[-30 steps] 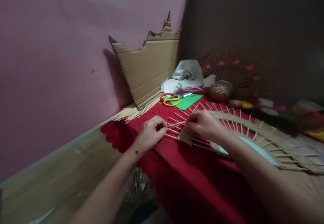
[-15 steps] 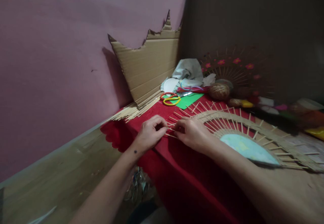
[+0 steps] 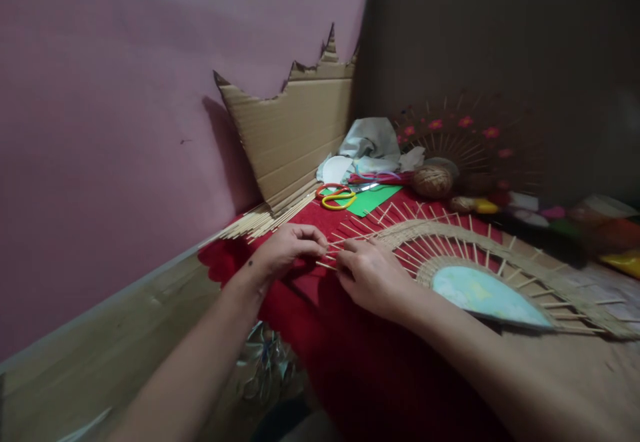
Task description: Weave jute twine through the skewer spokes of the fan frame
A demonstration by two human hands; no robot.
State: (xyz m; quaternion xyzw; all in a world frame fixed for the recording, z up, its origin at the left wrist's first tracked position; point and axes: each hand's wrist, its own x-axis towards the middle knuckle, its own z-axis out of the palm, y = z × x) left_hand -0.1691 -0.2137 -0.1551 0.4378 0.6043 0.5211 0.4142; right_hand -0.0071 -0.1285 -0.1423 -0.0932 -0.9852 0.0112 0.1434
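A half-round fan frame (image 3: 457,231) of thin sticks, with twine woven through them in a band and a pale blue panel (image 3: 485,289) at its centre, lies on the red cloth. My left hand (image 3: 287,250) pinches thumb and fingertips together at the stick tips on the frame's left end; whatever is between them is too small to make out. Just right of it, my right hand (image 3: 373,274) curls closed over the leftmost sticks (image 3: 327,265), its fingertips hidden behind the knuckles.
Cut cardboard (image 3: 300,129) leans on the pink wall above a bundle of loose sticks (image 3: 260,221). Scissors (image 3: 336,197) lie on green paper (image 3: 375,201). Behind the frame are a twine ball (image 3: 433,180) and a second fan (image 3: 453,139) with pink flowers. The red cloth (image 3: 300,295) hangs over the table edge.
My left hand has shifted slightly left and turned, its fingers straighter. My right hand has moved a little left and lower, and the fan frame's left end has shifted left.
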